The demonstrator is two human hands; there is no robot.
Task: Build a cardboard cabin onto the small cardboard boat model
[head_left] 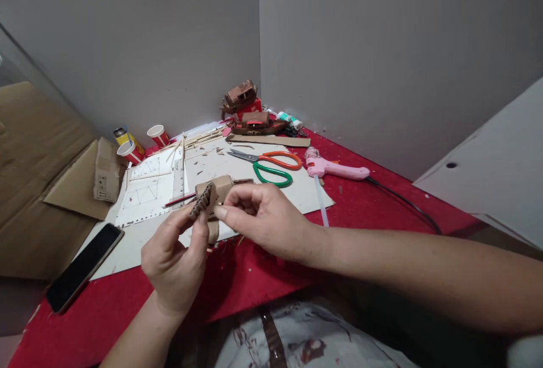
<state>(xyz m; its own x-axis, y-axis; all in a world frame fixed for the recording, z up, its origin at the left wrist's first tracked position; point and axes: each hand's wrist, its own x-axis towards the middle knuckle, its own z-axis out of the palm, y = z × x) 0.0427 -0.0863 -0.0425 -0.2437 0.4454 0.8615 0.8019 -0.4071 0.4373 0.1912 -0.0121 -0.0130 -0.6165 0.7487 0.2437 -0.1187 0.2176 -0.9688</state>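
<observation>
My left hand (176,249) pinches a small piece of corrugated cardboard (201,200) between thumb and fingers, its ridged edge showing. My right hand (271,218) is closed, thumb and forefinger pressed together at the right side of the same piece. What exactly its fingertips grip is partly hidden. Behind the hands, a brown cardboard form (224,184) rests on the white board (203,167). A dark red pencil (173,202) lies just left of it. Scissors (263,165) with one orange and one green handle lie beyond my right hand.
A pink glue gun (337,168) with its cord lies at the right on the red cloth (373,204). Model boats (258,123) stand at the back. Paper cups (158,135), a steel ruler (179,176), a phone (85,266) and a cardboard box (38,187) are on the left.
</observation>
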